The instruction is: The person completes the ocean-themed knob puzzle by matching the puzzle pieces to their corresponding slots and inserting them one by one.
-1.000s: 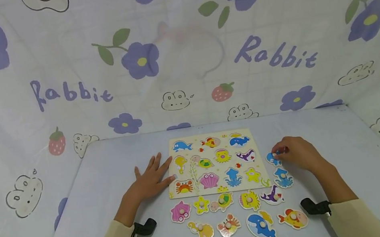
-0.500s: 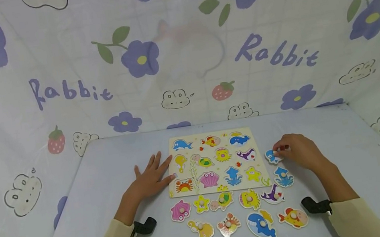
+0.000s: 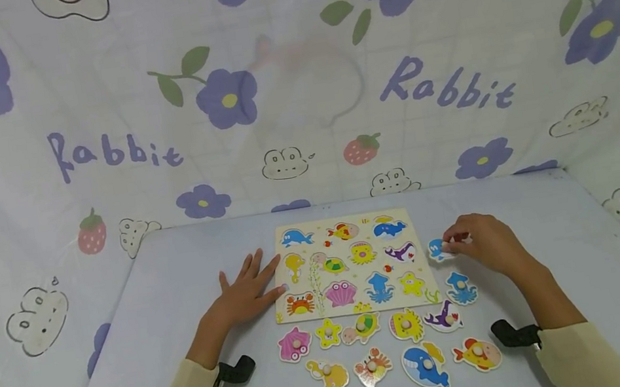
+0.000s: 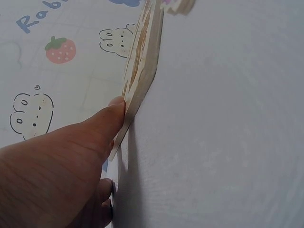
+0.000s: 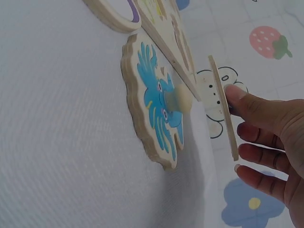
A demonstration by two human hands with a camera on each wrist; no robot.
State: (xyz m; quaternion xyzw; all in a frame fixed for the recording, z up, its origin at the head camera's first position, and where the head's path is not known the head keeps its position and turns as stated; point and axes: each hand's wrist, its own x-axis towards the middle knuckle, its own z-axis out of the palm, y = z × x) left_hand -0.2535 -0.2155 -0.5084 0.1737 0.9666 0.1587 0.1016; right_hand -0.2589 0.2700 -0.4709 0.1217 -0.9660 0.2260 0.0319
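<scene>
My right hand (image 3: 486,245) pinches a blue sea-animal puzzle piece (image 3: 435,250) just off the right edge of the puzzle board (image 3: 403,303). In the right wrist view that piece (image 5: 222,107) appears edge-on, tilted and off the table, with the thumb against one face; its picture is hidden there. A blue squid piece (image 3: 462,288) lies below the right hand, its round wooden knob upward. My left hand (image 3: 247,295) lies with spread, straight fingers at the board's left edge. In the left wrist view, the thumb (image 4: 111,116) touches the board's edge (image 4: 142,90).
Several knobbed pieces lie in front of the board, among them a pink shell (image 3: 294,346), a turtle (image 3: 367,325), a crab (image 3: 373,377), a whale (image 3: 425,376) and a red-yellow fish (image 3: 479,360). A printed curtain (image 3: 320,179) hangs behind the table.
My right hand has moved slightly left with the blue piece, nearer the board's right edge. The left hand, board and loose pieces stay in place.
</scene>
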